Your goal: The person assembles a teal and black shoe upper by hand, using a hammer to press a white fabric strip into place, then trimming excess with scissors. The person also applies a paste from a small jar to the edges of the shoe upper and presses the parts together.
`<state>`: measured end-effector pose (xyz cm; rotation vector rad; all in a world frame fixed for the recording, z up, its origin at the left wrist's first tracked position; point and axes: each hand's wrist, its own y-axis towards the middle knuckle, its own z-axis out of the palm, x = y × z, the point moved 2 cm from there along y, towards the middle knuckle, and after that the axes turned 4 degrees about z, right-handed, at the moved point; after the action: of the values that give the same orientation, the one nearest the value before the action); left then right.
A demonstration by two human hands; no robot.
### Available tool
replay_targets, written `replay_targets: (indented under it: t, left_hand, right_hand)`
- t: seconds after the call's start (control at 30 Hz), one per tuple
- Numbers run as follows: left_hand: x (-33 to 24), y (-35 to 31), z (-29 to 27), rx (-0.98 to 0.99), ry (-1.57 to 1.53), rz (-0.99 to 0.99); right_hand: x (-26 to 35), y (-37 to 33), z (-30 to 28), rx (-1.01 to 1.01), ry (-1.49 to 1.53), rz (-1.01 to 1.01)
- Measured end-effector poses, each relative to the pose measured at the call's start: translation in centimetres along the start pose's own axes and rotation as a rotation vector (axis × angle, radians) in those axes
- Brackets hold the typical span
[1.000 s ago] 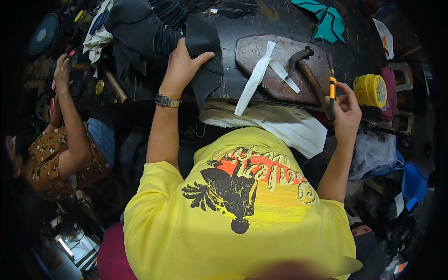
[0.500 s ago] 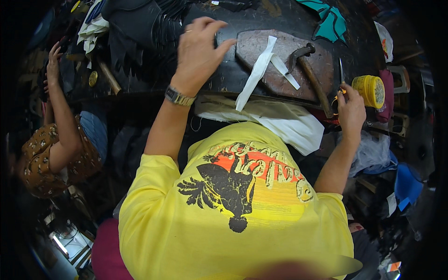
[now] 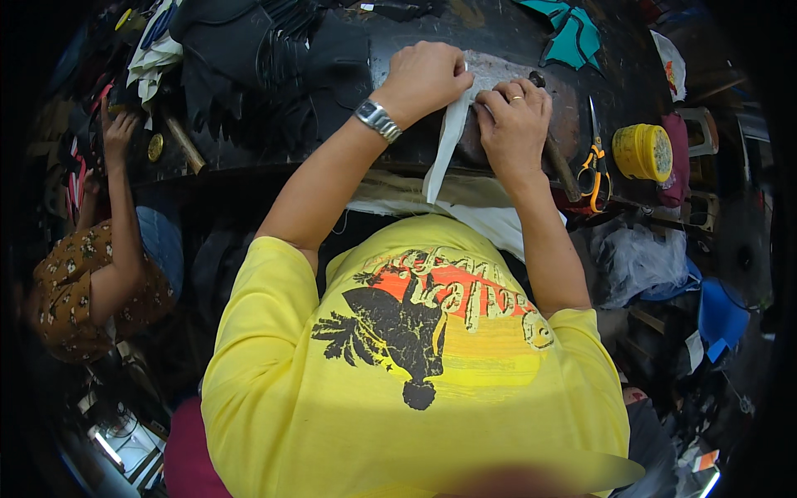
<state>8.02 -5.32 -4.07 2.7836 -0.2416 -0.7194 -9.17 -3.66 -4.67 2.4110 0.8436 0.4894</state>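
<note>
1. The strip (image 3: 449, 145), white and narrow, is pinched at its upper part by the left hand (image 3: 425, 81), whose thumb and fingers are closed together; a watch (image 3: 378, 121) is worn on that wrist.
2. The right hand (image 3: 516, 124) is held with fingers bent, just beside the strip; whether anything is gripped by it cannot be told. A ring (image 3: 516, 98) is worn on one finger.
3. The strip is hung slantwise between the two hands, its lower end brought past the near edge of the desk (image 3: 618, 79), above a white cloth (image 3: 490, 220).
4. Beneath the hands, a slab (image 3: 564, 106) is laid on the desk. The hammer (image 3: 562, 171) is partly hidden by the right hand, its handle pointed toward the near edge.
5. To the right, scissors (image 3: 595, 156) with orange and black handles are laid, blades pointed away. Beyond them a yellow tub (image 3: 635, 152) is set.
6. Teal pieces (image 3: 574, 41) are placed farther back; black pieces (image 3: 232, 50) are heaped to the left.
7. At the far left, a co-worker (image 3: 79, 282) is seen in a brown patterned top.
</note>
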Motion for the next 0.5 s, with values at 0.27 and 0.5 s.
replay_targets:
  t: [0.27, 0.5]
  left_hand:
    - [0.6, -2.1, -2.3, 0.023, -0.096, -0.083]
    - [0.4, -4.5, -2.1, 0.19, -0.733, -0.269]
  right_hand:
    - [0.5, 0.0, -0.9, -0.044, 0.072, 0.02]
    - [0.6, -0.1, -2.9, -0.088, 0.271, -0.019]
